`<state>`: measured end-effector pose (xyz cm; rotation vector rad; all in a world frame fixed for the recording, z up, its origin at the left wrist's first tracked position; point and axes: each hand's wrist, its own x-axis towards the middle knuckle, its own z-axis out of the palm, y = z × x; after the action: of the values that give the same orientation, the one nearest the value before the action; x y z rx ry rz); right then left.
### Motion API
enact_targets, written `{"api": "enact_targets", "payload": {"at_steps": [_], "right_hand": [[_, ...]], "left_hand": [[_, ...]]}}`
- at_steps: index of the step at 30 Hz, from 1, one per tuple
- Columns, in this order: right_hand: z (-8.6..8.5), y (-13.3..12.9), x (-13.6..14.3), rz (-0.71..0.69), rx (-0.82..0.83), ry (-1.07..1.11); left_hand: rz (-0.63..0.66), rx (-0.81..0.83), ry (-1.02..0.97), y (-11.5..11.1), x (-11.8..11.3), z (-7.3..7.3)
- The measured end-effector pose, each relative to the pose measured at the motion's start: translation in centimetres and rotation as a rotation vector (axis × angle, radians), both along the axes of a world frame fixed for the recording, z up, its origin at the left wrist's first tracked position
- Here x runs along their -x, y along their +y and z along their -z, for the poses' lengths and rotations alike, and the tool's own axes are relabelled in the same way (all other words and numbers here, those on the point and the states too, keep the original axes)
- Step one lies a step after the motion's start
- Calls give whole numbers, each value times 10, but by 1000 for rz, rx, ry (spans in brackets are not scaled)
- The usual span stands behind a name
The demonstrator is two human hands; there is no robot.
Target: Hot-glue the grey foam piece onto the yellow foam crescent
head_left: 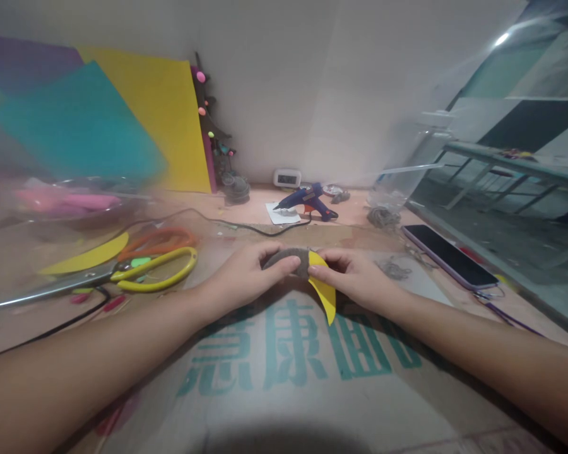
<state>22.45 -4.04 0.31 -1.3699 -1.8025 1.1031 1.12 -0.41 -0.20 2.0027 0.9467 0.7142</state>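
Observation:
A curved yellow piece point(325, 291), thin like felt or foam sheet, is partly covered by grey string or yarn wound closely into a grey band point(303, 260). My left hand point(277, 265) grips the grey part, thumb on top and fingers behind. Close beside it, my right hand point(343, 268) pinches the yellow part by the upper edge, where the grey covering ends. The bare yellow tip hangs down towards me. Both hands are just above a whitish sheet printed with green characters point(293, 343).
Scissors point(154, 268) with yellow and orange handles lie left, near a yellow cut piece point(92, 255). A blue glue gun point(307, 198) rests on white paper at the back, its cable running left. A phone point(449, 255) and tangled grey yarn point(383, 217) are right. Coloured sheets point(170, 126) lean behind.

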Motion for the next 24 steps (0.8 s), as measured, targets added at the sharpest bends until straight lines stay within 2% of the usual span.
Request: {"api": "enact_targets", "payload": {"at_steps": [8, 15, 24], "right_hand": [[0, -2, -2, -51, 22, -6], [0, 0, -1, -87, -82, -116], [2, 0, -2, -66, -26, -45]], "left_hand": [[-19, -51, 21, 2, 1, 0], [31, -107, 65, 3, 0, 0], [-16, -17, 14, 1, 1, 1]]}}
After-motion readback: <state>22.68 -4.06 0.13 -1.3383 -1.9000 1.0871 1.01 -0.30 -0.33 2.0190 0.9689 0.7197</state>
